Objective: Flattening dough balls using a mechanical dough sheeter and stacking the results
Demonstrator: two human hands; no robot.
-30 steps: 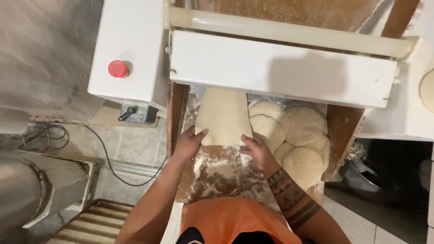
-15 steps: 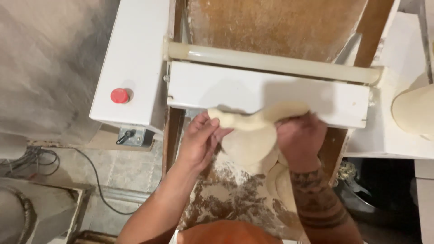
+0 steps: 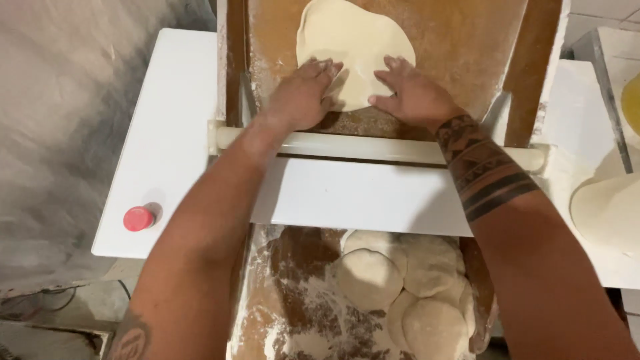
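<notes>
A flattened oval sheet of pale dough [image 3: 353,47] lies on the floured brown upper board [image 3: 460,47] of a white dough-rolling machine [image 3: 167,140]. My left hand [image 3: 300,93] rests flat on the sheet's lower left edge, fingers together. My right hand [image 3: 410,93] presses on its lower right edge, fingers spread. Both arms reach over the machine's cream roller bar [image 3: 373,148]. Several round dough discs [image 3: 400,287] lie piled on the floured lower board [image 3: 293,300] beneath my arms.
A red round button [image 3: 138,218] sits on the machine's left white panel. More flattened dough [image 3: 607,210] lies on the white surface at the right, with a yellowish piece [image 3: 631,100] beyond it. A floury grey wall is at the left.
Both hands lifted the rolled dough from the lower outlet, carried it up over the roller bar and laid it flat on the upper board. The camera view shifted upward.
</notes>
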